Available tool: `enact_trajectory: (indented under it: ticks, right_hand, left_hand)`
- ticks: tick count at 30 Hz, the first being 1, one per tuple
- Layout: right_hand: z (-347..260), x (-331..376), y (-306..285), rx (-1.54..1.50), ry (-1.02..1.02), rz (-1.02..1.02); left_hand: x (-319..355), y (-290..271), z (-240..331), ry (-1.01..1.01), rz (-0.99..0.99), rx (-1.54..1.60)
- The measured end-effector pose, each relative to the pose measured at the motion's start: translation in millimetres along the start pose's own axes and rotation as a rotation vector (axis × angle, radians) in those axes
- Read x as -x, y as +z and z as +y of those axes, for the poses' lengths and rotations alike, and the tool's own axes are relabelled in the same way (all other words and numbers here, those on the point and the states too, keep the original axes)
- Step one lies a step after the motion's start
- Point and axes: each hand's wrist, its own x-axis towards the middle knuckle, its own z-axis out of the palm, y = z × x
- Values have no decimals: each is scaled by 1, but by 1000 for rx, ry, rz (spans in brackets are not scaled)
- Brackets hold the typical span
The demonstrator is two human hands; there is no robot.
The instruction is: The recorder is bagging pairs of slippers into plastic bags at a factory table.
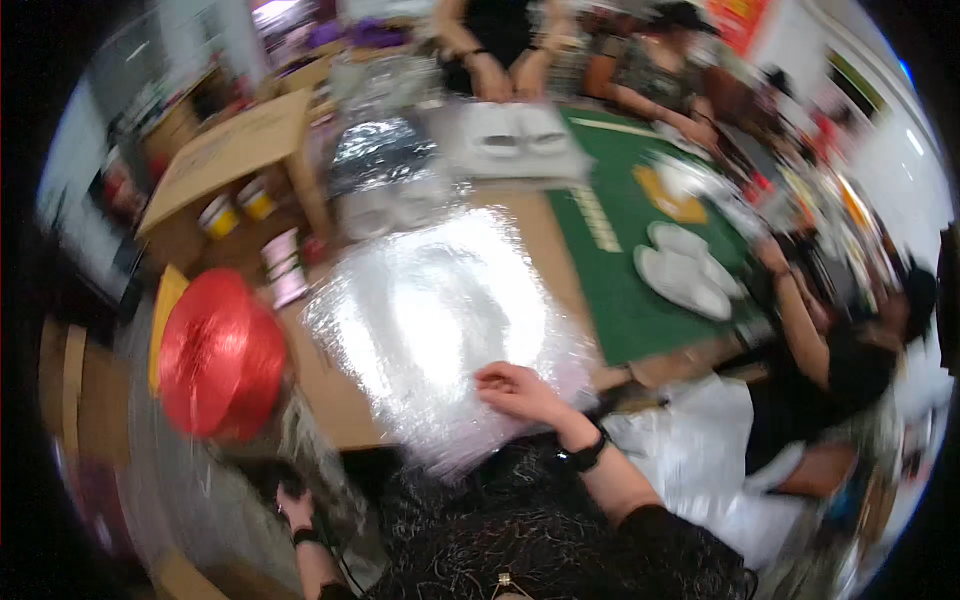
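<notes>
Silvery plastic sheet (pixel 440 320) flat, long axis running away; right hand (pixel 515 388) loosely curled on near edge; left hand (pixel 295 507) blurred, grip unclear.

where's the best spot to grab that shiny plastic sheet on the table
Probably the near edge of the plastic sheet, coming from the person's side. It lies flat on the table with that edge overhanging toward the body, so fingers can pinch it there. The right hand already rests on it nearby.

A stack of plastic bags (pixel 440 320) lies on the table (pixel 330 395), the right hand (pixel 515 388) resting on its near edge. Left of it sits a spool of twine (pixel 220 352); the left hand (pixel 295 505) hangs nearer, below the table edge. A mat (pixel 625 290) with slippers (pixel 685 268) on it lies to the right, and more bag stacks (pixel 385 165) lie farther off.
</notes>
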Motion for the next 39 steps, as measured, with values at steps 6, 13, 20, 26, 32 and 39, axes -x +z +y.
enact_trajectory:
  ticks: [6, 13, 20, 26, 32, 39]
  right_hand:
    - [15, 18, -37, 41, -117, 138]
    - [-20, 24, -77, 185, -311, 455]
    - [12, 55, -316, 715, -60, 1653]
    - [38, 48, -398, 503, 178, 1728]
    - [75, 56, -422, 551, 171, 1300]
    - [21, 11, -328, 873, 313, 1125]
  left_hand:
    - [-62, -82, 42, 591, -159, -636]
    - [-39, 27, 24, 531, 171, -588]
    - [90, 125, 192, 513, 424, -247]
    - [184, 180, 324, 1093, -28, -395]
    - [186, 289, 333, 1366, -673, -546]
    - [200, 357, 343, 1084, -695, -808]
